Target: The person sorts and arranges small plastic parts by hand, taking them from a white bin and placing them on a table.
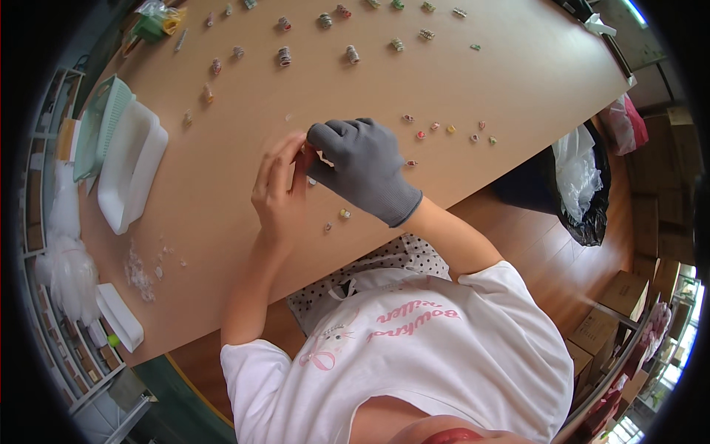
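The table's [214, 174] near edge slants beneath both forearms; a broad stretch of tabletop separates the white tray [134, 166] from the left hand [279, 189]. This hand is raised, its fingers reaching to the curled, gray-gloved right hand [364, 166]; whether either grasps anything cannot be told. A whitish piece [312, 182] shows between them, axis unclear. A red piece [411, 163] lies beside the glove, its long axis roughly left to right.
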The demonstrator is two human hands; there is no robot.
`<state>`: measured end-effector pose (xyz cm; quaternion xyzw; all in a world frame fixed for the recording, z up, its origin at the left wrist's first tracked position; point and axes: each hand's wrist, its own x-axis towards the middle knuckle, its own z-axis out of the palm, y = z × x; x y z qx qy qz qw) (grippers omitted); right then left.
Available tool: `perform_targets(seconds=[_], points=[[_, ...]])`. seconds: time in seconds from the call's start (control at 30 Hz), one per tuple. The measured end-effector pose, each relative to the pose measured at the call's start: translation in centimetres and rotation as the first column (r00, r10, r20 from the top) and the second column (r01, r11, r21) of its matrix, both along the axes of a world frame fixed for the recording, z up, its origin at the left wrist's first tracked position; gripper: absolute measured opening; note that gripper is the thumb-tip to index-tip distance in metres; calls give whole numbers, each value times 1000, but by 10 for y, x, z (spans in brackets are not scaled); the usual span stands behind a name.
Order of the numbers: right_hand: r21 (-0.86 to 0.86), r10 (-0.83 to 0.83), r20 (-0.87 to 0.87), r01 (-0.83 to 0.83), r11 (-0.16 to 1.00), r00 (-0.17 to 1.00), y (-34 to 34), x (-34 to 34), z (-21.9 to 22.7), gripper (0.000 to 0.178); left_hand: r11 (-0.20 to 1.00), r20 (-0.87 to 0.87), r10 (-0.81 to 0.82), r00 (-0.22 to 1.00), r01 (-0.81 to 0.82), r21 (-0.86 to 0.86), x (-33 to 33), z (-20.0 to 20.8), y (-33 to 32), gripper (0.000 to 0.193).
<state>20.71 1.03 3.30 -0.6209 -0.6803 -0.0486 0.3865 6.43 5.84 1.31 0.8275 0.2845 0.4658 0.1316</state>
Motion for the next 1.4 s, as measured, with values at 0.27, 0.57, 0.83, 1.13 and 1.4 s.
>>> perform_targets(seconds=[0.27, 0.57, 0.83, 1.13, 1.4], points=[[-139, 12, -295, -56, 989, 955, 11, 53, 9, 13, 922, 360, -37, 932, 171, -348, 1, 1, 6, 22], [-423, 129, -8, -120, 898, 992, -6, 76, 0, 17, 468, 607, -6, 794, 539, -701, -10, -4, 25, 23], [-378, 127, 230, -32, 925, 965, -6, 64, -8, 18, 359, 573, -79, 816, 559, -747, -9, -9, 23, 31], [-372, 141, 285, -26, 928, 948, -4, 63, -14, 12, 261, 725, -47, 687, 709, -655, -7, -7, 24, 36], [-317, 86, 129, -41, 948, 988, 4, 48, -2, 11, 400, 538, -107, 836, 532, -747, -1, -11, 20, 34]])
